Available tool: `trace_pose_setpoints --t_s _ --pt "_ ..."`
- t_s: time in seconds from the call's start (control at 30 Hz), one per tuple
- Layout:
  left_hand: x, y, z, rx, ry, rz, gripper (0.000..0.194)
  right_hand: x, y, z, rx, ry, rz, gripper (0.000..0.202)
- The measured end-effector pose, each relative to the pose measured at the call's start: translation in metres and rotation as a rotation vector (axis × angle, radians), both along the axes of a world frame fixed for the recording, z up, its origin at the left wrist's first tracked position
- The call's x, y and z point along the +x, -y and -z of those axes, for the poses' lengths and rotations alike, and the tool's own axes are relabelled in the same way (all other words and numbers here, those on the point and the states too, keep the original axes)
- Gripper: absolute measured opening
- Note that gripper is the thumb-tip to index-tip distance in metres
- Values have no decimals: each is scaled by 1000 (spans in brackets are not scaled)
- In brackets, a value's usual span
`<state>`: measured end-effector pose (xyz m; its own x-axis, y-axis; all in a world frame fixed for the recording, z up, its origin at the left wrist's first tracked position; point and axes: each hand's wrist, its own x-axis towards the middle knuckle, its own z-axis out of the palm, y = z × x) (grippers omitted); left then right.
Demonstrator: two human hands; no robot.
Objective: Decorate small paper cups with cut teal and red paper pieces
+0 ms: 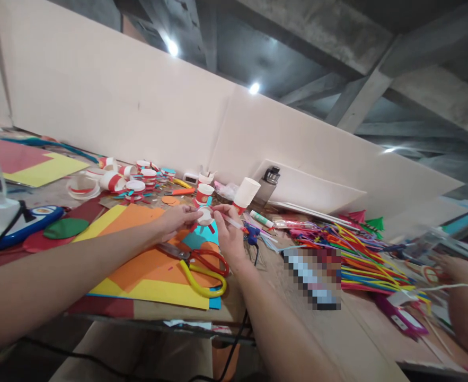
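Observation:
My left hand (180, 220) pinches the left side of a small white paper cup piece (205, 216) that has red and blue strips on it. On its right side, the fingers of my right hand (228, 225) are closed at the piece's edge; a translucent stick lies by them, leading to a blue glue gun (252, 233). Below my hands, scissors (205, 273) with one red and one yellow handle rest on orange (138, 265) and yellow paper sheets. A red and white cup (204, 194) stands just behind the piece.
Finished-looking red and white cup pieces (134, 187) sit at the back left. A blue and white device (23, 225) is at the left. Stacked white cups (248, 192) and a bottle (268, 185) stand behind. Colourful pipe cleaners (369, 260) lie right, near another person's hand (456, 270).

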<state>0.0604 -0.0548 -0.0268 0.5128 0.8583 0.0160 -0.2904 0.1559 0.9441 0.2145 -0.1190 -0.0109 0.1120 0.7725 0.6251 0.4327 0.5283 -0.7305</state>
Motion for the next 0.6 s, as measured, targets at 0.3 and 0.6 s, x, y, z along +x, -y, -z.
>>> trace_pose_setpoints --t_s 0.3,0.6 --pt "1 2 2 11 17 7 41 0 5 -4 36 64 23 17" --pt "2 4 0 -33 66 13 46 1 7 -13 31 47 28 13"
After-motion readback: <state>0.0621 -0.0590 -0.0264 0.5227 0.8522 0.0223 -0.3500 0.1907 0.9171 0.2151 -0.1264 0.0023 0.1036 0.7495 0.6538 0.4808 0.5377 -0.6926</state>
